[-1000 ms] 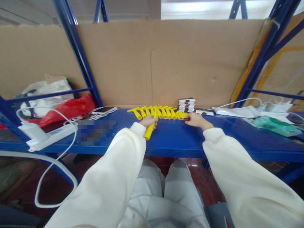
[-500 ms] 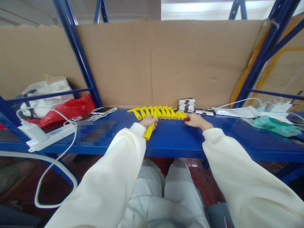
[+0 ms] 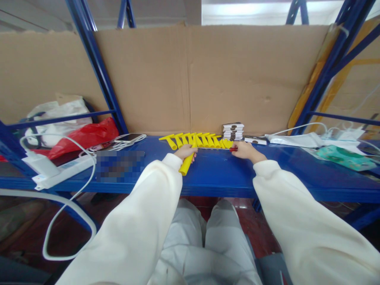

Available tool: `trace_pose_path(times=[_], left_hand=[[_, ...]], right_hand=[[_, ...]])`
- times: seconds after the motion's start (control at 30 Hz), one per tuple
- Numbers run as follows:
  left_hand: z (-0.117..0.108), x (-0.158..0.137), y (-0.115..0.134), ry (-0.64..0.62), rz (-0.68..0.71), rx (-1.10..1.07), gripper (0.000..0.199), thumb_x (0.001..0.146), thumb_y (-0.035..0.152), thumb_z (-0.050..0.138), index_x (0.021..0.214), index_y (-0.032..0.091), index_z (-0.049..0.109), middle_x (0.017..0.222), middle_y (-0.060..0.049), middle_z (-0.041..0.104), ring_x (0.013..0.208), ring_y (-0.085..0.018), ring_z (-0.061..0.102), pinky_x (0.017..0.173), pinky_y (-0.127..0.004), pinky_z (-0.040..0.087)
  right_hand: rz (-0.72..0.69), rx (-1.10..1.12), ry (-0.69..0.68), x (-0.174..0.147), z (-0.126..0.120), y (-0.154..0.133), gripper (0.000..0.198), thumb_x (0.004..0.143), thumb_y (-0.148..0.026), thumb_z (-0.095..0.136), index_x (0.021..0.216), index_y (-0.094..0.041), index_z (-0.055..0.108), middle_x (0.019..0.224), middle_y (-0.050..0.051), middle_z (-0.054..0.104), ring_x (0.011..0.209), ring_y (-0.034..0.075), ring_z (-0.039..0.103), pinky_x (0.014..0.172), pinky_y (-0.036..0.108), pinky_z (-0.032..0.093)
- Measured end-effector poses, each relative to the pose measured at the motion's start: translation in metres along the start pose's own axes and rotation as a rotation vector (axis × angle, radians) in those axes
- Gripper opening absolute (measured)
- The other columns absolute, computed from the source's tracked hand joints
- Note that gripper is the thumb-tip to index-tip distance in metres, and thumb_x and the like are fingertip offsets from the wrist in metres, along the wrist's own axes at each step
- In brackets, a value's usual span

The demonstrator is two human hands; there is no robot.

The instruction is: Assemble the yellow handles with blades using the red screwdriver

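Left hand (image 3: 186, 151) wraps yellow T-shaped piece (image 3: 184, 169), over table (image 3: 221, 170); firm grip helps. Red-handled tool (image 3: 233, 149) spans sideways, tip contact unclear; best lined up straight with the piece. Right hand (image 3: 244, 151) grips its handle. Edges: yellow row (image 3: 205, 141) tight behind, white stack (image 3: 233, 132) near right hand; open room in front, up to table's front edge.

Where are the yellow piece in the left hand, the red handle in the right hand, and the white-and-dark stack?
Yellow piece (image 3: 185, 166), head view: on the near end of its body.
Red handle (image 3: 233, 149), head view: on its exposed end.
White-and-dark stack (image 3: 233, 132), head view: on the middle of its front side.
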State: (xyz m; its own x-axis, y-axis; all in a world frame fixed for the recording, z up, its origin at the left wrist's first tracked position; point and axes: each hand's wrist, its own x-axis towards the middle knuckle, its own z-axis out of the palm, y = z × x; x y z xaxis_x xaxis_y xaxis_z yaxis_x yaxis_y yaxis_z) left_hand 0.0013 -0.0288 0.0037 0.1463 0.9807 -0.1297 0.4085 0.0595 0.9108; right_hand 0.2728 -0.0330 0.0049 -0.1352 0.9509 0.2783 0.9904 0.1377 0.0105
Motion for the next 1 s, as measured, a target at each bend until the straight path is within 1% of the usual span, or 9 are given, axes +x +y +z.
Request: trace_pose_path(times=[0.1,0.17,0.27,0.37,0.47,0.57,0.73,0.87,1.0], left_hand=[[0.0000,-0.0002,0.0000,-0.003,0.004,0.002,0.022,0.087,0.009,0.055,0.067,0.018,0.051,0.045,0.005,0.051,0.037,-0.009,0.049,0.047,-0.018,0.048],[-0.0001,0.0001,-0.0002,-0.010,0.003,0.003,0.022,0.086,0.008,0.055,0.067,0.018,0.051,0.045,0.005,0.051,0.038,-0.009,0.050,0.047,-0.019,0.049],[-0.0005,0.0011,-0.0006,-0.009,0.000,0.000,0.021,0.085,0.008,0.055,0.067,0.018,0.052,0.045,0.005,0.051,0.039,-0.010,0.050,0.048,-0.020,0.050],[-0.0004,0.0013,-0.0006,0.000,-0.007,0.002,0.020,0.084,0.008,0.056,0.067,0.018,0.052,0.046,0.005,0.051,0.039,-0.010,0.050,0.048,-0.021,0.050],[0.0001,0.0003,0.0001,0.004,-0.008,0.005,0.021,0.085,0.007,0.055,0.066,0.018,0.051,0.046,0.005,0.051,0.038,-0.009,0.050,0.048,-0.020,0.050],[0.0008,-0.0013,0.0010,0.004,-0.001,0.003,0.024,0.087,0.007,0.052,0.065,0.018,0.051,0.046,0.005,0.051,0.037,-0.009,0.048,0.048,-0.020,0.050],[0.0015,-0.0036,0.0020,0.011,-0.010,0.008,0.022,0.085,0.007,0.054,0.066,0.019,0.050,0.045,0.005,0.051,0.038,-0.009,0.049,0.048,-0.020,0.050],[0.0017,-0.0052,0.0029,0.020,0.023,-0.019,0.022,0.085,0.006,0.053,0.067,0.019,0.048,0.045,0.006,0.050,0.037,-0.008,0.047,0.047,-0.018,0.048],[0.0028,-0.0065,0.0042,0.023,0.057,-0.046,0.019,0.083,0.007,0.057,0.072,0.020,0.047,0.047,0.008,0.050,0.037,-0.007,0.047,0.046,-0.018,0.048]], right_hand=[[0.000,-0.011,-0.006,0.0009,0.0006,0.0009,0.015,0.080,-0.027,0.062,0.088,-0.022,0.073,0.096,0.008,0.078,0.092,0.025,0.071,0.072,0.029,0.045],[-0.009,-0.022,-0.001,0.0018,0.0016,0.0020,0.012,0.079,-0.026,0.064,0.085,-0.022,0.072,0.094,0.007,0.078,0.090,0.024,0.070,0.070,0.028,0.045],[-0.007,-0.023,0.019,0.0024,0.0029,0.0033,0.015,0.075,-0.023,0.067,0.089,-0.022,0.071,0.091,0.007,0.077,0.084,0.023,0.069,0.066,0.026,0.043],[-0.002,-0.012,0.025,0.0015,0.0027,0.0031,0.020,0.074,-0.022,0.067,0.093,-0.021,0.071,0.090,0.008,0.076,0.081,0.022,0.068,0.065,0.026,0.043],[0.002,-0.015,0.010,0.0005,0.0018,0.0024,0.021,0.076,-0.021,0.065,0.095,-0.020,0.071,0.094,0.009,0.077,0.084,0.023,0.068,0.066,0.027,0.043],[0.000,-0.013,0.001,0.0011,0.0023,0.0037,0.022,0.076,-0.022,0.064,0.096,-0.021,0.071,0.096,0.008,0.077,0.087,0.023,0.069,0.066,0.027,0.043],[-0.033,0.042,-0.016,0.0040,0.0053,0.0079,0.018,0.073,-0.023,0.066,0.090,-0.023,0.071,0.093,0.003,0.077,0.087,0.022,0.069,0.065,0.026,0.043],[-0.069,0.077,-0.061,0.0046,0.0065,0.0070,0.017,0.074,-0.023,0.066,0.090,-0.021,0.071,0.091,0.004,0.077,0.082,0.021,0.069,0.064,0.027,0.044],[-0.121,0.132,-0.092,0.0063,0.0096,0.0044,0.017,0.073,-0.020,0.067,0.090,-0.020,0.071,0.088,0.004,0.076,0.080,0.021,0.069,0.066,0.027,0.047]])
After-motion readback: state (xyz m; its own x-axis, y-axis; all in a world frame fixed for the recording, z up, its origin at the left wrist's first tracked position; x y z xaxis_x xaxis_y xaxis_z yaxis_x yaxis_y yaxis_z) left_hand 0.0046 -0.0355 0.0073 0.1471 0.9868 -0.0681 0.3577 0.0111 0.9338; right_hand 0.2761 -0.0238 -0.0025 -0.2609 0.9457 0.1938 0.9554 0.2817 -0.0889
